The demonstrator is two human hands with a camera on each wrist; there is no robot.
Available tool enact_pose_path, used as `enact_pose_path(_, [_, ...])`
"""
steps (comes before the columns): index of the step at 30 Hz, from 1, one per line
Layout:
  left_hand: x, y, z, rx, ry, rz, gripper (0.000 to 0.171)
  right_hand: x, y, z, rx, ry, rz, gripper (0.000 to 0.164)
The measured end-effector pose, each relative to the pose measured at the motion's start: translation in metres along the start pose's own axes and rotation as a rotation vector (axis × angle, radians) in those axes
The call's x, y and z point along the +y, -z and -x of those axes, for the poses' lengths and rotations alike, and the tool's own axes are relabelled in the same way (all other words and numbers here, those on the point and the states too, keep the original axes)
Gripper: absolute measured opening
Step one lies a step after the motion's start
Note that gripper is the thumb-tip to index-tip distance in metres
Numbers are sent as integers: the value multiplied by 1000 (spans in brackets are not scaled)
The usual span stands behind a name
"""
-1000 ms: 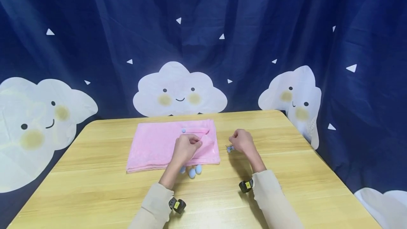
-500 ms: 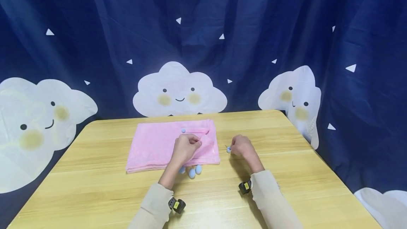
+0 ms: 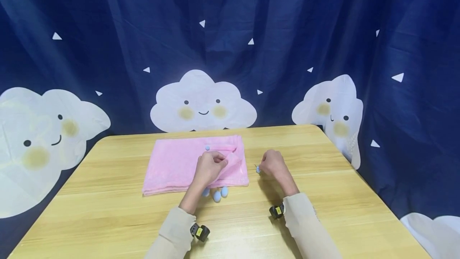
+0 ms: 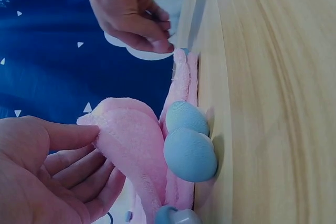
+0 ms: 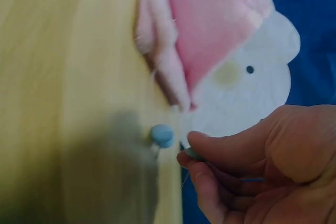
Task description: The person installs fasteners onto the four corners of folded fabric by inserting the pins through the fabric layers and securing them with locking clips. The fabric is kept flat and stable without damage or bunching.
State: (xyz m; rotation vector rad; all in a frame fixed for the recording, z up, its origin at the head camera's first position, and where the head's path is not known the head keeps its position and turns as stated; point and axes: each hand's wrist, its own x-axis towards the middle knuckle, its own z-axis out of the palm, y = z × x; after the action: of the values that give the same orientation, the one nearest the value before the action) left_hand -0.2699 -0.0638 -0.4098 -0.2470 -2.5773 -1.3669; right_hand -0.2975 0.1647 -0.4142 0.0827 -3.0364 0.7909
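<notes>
My left hand (image 3: 209, 168) pinches a lifted corner of a folded pink fleece cloth (image 3: 172, 161) between thumb and fingers. In the left wrist view that corner (image 4: 126, 135) stands raised off the layers below. To the right of the cloth, my right hand (image 3: 274, 164) is just above the table. Its thumb and finger pinch a small blue-headed pin (image 5: 193, 154), mostly covered by the fingertips. Beside those fingers another blue-headed pin (image 5: 162, 134) is on the table. Several smooth blue egg-shaped caps (image 3: 217, 196) lie along the cloth's near edge.
A small blue round piece (image 3: 207, 148) sits on the cloth's far part. The wooden table (image 3: 108, 219) ends at a dark blue curtain (image 3: 230, 51) with white clouds. Black cameras (image 3: 200, 232) are strapped to both wrists.
My right hand has come down and closer to the blue-headed pins, and now pinches one of them. The left hand and the pink cloth have stayed put.
</notes>
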Motion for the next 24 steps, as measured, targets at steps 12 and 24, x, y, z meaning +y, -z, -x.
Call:
enact_pose_path(12, [1,1,1,-1,12,-3,4,-15,11,5,92,59,-116,11])
enact_pose_path(24, [0,0,0,-3,10,1,4,-19,11,4,177,89,-169,15])
